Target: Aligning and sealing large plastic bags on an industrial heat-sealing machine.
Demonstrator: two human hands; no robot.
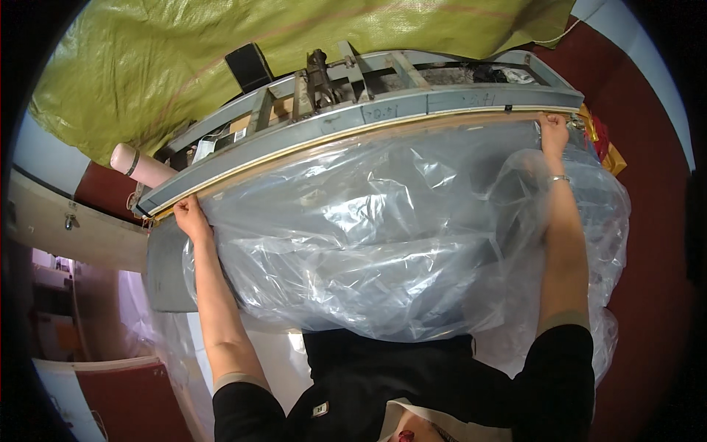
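Note:
A wide, crinkled clear plastic sheet (353, 250) spreads between my arms and hangs toward my body. Its far edge lies along a pale strip on the front of a long grey metal frame (353, 110). My left hand (191, 216) is closed on the sheet's edge at the left end of the strip. At the right end, my right hand (554, 135) pinches the edge, arm stretched out and a bracelet on the wrist. Loose film billows around my right forearm. A dark grey panel (169, 269) shows beneath the sheet at the left.
Behind the frame hangs a yellow-green woven tarp (177, 66). A pink cylinder (140, 163) sticks out at the frame's left end, and a black box (249, 68) stands behind it. Crossbars and a metal clamp mechanism (320, 77) fill the frame. Red and gold wrapping (607, 147) lies beyond my right hand.

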